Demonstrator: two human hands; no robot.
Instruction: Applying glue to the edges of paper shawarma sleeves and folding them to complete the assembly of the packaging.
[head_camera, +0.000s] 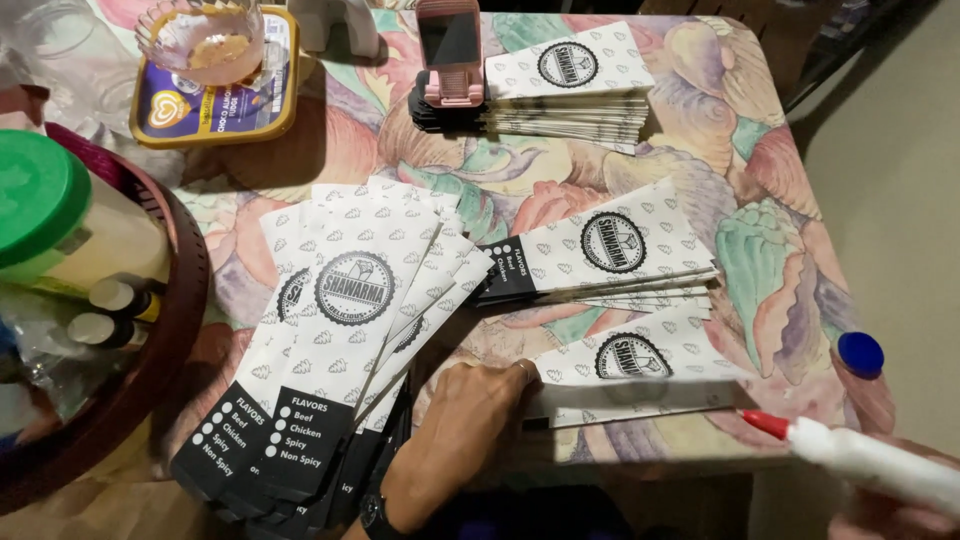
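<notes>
Gluing step under way. Left hand (470, 420) lying flat, fingers open, pinning folded paper pouch (640, 375) on near table edge. Right hand (890, 500) gripping white glue bottle (870, 460), red tip nearing pouch's near-right flap. Next: likely tip touching flap edge, steady line, pouch kept pinned.

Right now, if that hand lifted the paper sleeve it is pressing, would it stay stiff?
Probably floppy: the paper sleeve looks thin and flat under the left hand. Likely light too. It might slide easily on the patterned tablecloth.
</notes>
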